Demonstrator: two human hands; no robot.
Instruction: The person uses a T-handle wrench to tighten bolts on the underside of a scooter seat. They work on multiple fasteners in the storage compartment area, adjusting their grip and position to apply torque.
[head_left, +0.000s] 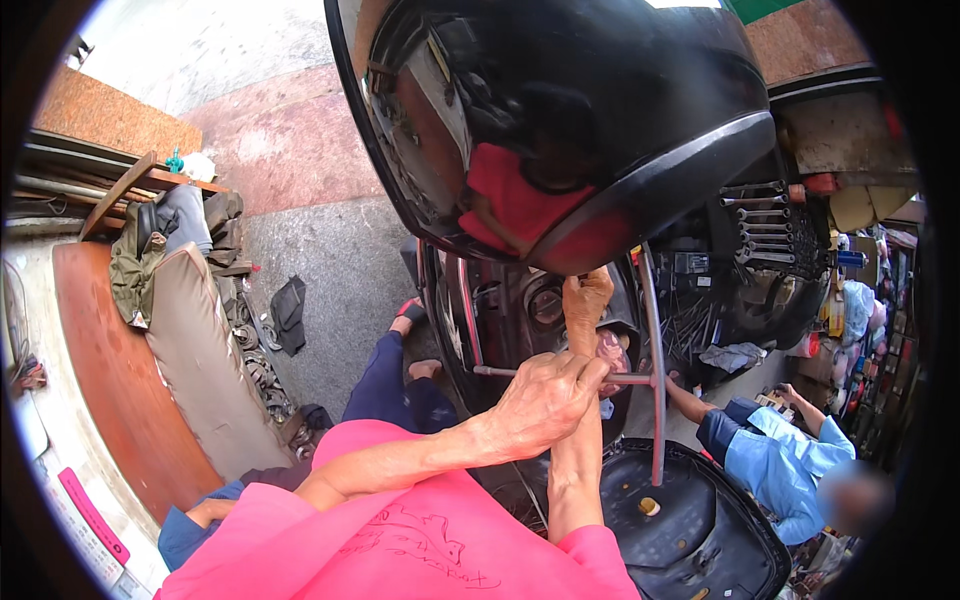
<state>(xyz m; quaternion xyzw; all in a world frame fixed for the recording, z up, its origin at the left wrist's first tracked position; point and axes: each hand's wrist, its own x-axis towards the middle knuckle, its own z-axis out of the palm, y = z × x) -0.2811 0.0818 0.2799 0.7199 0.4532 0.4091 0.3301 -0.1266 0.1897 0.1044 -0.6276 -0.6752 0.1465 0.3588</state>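
Head view: holding metal bar point(630, 379) in left hand point(543, 402); probably stiff and smooth, best gripped mid-length; cannot tell grip of right hand point(587, 300) beside black shell point(660, 90).

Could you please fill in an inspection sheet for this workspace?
Surface: grey floor, reddish farther off.
Job's things: large glossy black panel; metal crossbar in front of it; black shell at lower right.
Clutter: dark cloth on the floor; row of wrenches at right.
Hands: left hand at the crossbar, grip unclear; right hand near the panel's lower edge, fingers curled.
Cables: cannot tell for certain.
Surroundings: long cushion at left; person in light blue shirt at right.
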